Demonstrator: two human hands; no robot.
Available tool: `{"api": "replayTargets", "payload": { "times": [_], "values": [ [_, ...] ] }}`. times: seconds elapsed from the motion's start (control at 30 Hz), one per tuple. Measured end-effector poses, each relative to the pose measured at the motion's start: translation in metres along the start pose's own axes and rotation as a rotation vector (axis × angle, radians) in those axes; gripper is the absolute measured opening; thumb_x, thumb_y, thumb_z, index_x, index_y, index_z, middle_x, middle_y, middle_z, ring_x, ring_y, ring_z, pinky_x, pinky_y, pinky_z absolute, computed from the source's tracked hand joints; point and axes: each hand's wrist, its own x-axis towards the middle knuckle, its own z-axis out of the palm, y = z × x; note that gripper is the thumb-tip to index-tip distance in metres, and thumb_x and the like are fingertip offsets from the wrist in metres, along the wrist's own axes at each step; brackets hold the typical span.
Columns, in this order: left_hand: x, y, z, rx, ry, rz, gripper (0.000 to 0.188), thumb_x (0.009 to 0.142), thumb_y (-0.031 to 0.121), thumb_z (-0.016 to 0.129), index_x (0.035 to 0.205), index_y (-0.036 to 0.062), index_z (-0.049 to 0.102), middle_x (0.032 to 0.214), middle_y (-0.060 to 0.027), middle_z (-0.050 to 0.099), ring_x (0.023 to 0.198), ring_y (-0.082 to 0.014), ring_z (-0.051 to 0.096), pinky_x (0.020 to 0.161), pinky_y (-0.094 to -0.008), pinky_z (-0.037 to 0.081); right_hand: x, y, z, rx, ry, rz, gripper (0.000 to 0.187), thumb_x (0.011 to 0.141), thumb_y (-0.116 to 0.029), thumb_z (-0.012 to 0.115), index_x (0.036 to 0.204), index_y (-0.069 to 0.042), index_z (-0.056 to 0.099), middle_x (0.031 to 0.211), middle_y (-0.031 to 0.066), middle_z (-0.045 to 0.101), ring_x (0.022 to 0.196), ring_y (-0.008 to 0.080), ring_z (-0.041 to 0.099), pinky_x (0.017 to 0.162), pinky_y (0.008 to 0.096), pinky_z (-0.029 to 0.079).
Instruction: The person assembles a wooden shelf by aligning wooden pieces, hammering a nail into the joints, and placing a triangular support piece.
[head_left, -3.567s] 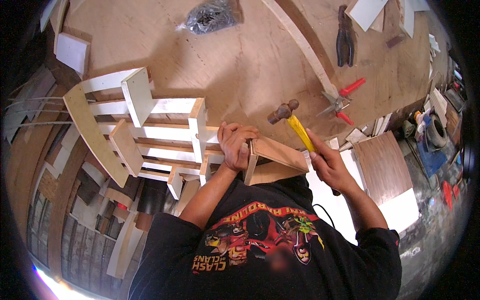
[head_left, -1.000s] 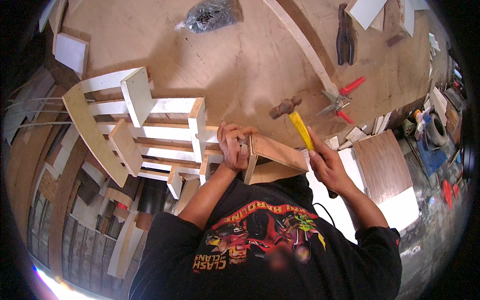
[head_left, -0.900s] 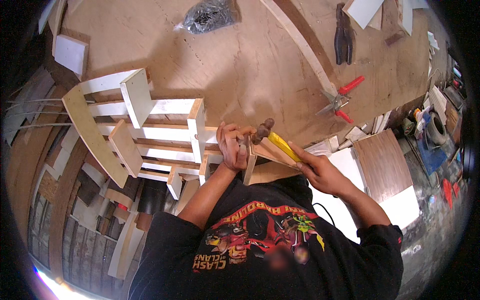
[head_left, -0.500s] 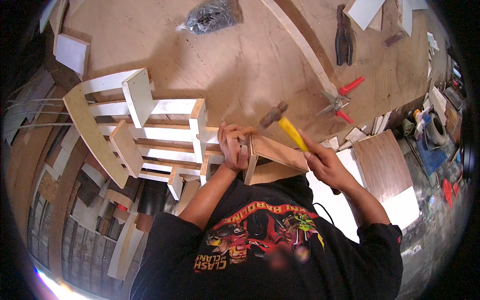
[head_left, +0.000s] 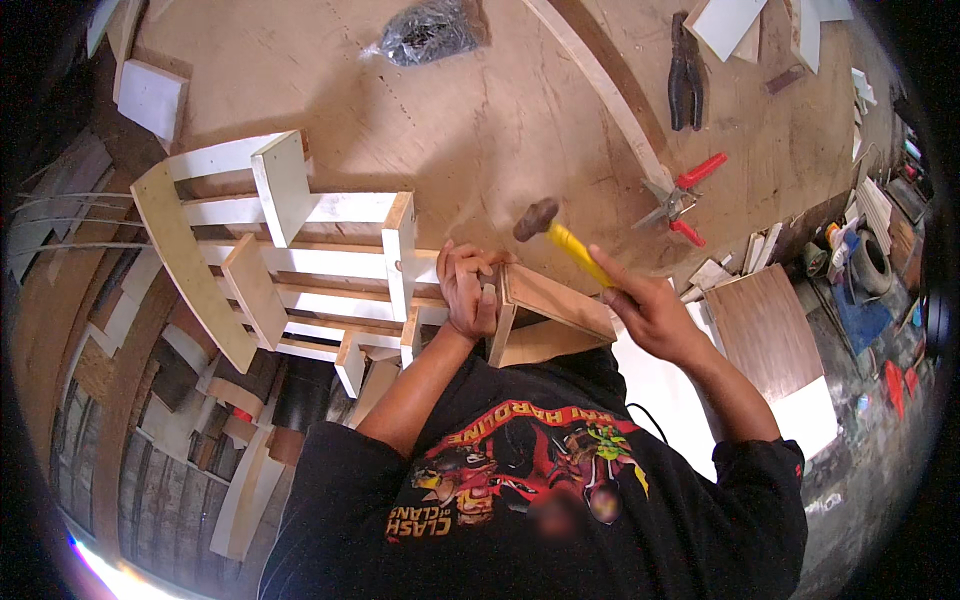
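My right hand (head_left: 648,312) is closed round the yellow handle of a hammer (head_left: 572,250). The hammer's dark metal head is raised a little above and beyond the near end of a slatted wooden frame (head_left: 345,257). My left hand (head_left: 467,290) is wrapped round that frame where its white slats meet a brown box-like end piece (head_left: 556,305). The end piece sits close against my shirt, right of my left hand. Whether a nail is under my left fingers is hidden.
Red-handled snips (head_left: 683,200) and black-handled pliers (head_left: 685,85) lie on the brown worktable (head_left: 480,150). A long curved wooden strip (head_left: 600,85) runs between them and a plastic-wrapped bundle (head_left: 432,35). Wood offcuts (head_left: 725,25) lie at the far right.
The hammer has risen slightly, its head shifting away from me and a little left with my right hand. My left hand keeps its hold on the frame.
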Motion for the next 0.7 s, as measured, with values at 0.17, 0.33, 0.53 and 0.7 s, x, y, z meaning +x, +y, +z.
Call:
{"api": "replayTargets", "payload": {
  "times": [0.17,0.33,0.53,0.7],
  "values": [
    [0.009,0.008,-0.003,-0.031,-0.045,0.001,0.04,0.104,0.043,0.033,0.101,0.0064,0.047,0.107,-0.0112,0.073,0.104,-0.0323,0.053,0.113,-0.0523,0.023,-0.008,-0.002,-0.017,0.455,0.043,0.074,0.055,0.105,-0.017,0.053,0.158,-0.013,0.038,0.098,0.0129,0.073,0.081,0.0165,0.065,0.079,0.035,0.052],
    [0.009,0.007,-0.003,-0.036,-0.01,0.016,0.036,0.101,0.04,0.037,0.1,0.0068,0.049,0.107,-0.0079,0.073,0.101,-0.0308,0.054,0.114,-0.0504,0.025,-0.018,-0.005,-0.008,0.411,-0.203,0.171,0.055,0.105,-0.018,0.052,0.158,-0.013,0.038,0.129,0.023,0.067,0.106,0.0305,0.069,0.096,0.0402,0.051],
    [0.008,0.003,-0.001,-0.025,0.012,0.035,0.037,0.101,0.04,0.036,0.102,0.0054,0.051,0.106,-0.0082,0.072,0.101,-0.0306,0.054,0.114,-0.0506,0.026,-0.003,0.0,0.011,0.183,0.109,-0.068,0.052,0.103,-0.012,0.055,0.154,-0.013,0.045,0.098,0.0166,0.07,0.079,0.0273,0.069,0.07,0.0372,0.052],
    [0.002,-0.003,-0.001,0.02,0.029,0.045,0.038,0.102,0.039,0.036,0.101,0.0056,0.053,0.108,-0.0083,0.073,0.102,-0.0317,0.054,0.113,-0.0517,0.026,0.043,0.007,0.031,-0.543,0.63,-0.216,0.059,0.088,-0.013,0.063,0.144,-0.03,0.059,0.082,0.0082,0.056,0.066,0.0277,0.062,0.056,0.0419,0.052]
  ]
}}
